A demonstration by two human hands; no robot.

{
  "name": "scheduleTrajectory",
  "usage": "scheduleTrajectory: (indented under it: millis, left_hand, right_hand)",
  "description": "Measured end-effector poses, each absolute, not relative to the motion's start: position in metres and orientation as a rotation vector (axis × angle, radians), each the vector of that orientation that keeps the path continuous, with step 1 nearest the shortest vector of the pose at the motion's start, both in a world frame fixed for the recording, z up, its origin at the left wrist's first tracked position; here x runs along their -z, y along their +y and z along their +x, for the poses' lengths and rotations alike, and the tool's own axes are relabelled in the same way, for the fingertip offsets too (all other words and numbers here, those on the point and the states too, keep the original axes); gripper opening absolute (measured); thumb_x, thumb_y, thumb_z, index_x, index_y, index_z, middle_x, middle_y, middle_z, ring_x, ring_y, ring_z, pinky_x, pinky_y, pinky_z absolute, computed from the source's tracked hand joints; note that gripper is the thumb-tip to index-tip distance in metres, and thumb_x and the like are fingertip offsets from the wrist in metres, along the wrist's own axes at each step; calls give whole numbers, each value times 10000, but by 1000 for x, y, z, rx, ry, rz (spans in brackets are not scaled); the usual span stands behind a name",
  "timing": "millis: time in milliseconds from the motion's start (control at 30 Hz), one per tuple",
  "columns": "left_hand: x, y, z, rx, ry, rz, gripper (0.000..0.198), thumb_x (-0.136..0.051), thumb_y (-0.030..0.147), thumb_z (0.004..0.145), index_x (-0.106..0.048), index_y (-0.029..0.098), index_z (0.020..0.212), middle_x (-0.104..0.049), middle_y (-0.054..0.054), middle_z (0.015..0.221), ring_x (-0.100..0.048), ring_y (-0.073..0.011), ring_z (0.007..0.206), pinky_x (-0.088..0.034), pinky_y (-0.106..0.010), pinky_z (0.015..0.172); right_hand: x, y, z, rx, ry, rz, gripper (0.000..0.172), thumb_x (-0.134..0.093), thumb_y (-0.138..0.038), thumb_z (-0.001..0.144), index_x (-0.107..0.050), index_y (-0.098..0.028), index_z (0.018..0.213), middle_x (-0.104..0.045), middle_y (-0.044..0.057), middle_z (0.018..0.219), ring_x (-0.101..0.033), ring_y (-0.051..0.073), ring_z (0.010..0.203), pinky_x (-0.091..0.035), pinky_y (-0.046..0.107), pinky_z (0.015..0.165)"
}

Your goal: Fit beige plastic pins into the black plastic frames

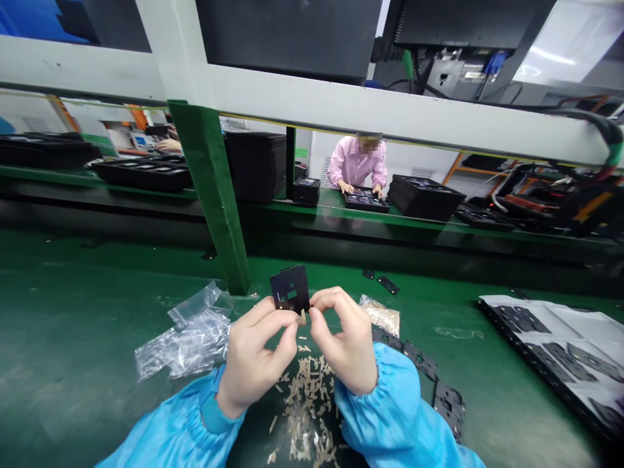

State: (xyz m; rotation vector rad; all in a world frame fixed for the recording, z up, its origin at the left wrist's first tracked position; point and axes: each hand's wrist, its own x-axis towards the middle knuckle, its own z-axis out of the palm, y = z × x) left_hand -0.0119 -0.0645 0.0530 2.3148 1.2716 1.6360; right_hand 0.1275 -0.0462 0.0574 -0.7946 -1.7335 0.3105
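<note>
Both hands meet over a green workbench, a thin perforated black plate raised upright between them, seen here from just behind the worker. The left hand comes in with its back turned up and outward, wrist bent toward the middle, thumb and fingers clamped on the plate's lower left edge. A tiny tan strip sticks up at those fingertips, beneath the plate. The right hand arches in from the other side, index finger curled over and thumb drawn close to it at the plate's lower right corner; I cannot tell whether they grip the plate or some small piece. Both forearms, in bright blue sleeves gathered at the cuffs, angle inward from the lower corners. Below the hands lie scattered tan strips, with crumpled clear plastic bags to the left and a bag of tan pieces beyond the right hand. More black plates rest beside the right sleeve, near a black-edged tray. Across the bench, a co-worker in pink bends over another tray.
</note>
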Motion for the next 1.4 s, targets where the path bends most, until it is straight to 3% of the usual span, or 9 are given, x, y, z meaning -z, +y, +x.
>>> scheduleTrajectory:
  millis: [300,1400]
  left_hand:
    - [-53,-63,-14,-1584,1251,2262,182,-465,104,789,-597,164,679,-589,-28,697,-558,-125,631,-449,-228,552]
    - [-54,-64,-19,-1516,1046,2073,190,-460,101,808,-557,186,668,-538,13,693,-526,-108,642,-410,-222,579]
  right_hand:
    - [-64,-43,133,-713,-1659,-802,112,-489,-154,782,-491,-182,673,-540,10,689,-518,130,649,-452,254,598]
    - [-66,-44,133,-676,-1674,-837,106,-478,-126,731,-465,-187,645,-521,-1,637,-510,128,597,-441,260,564]
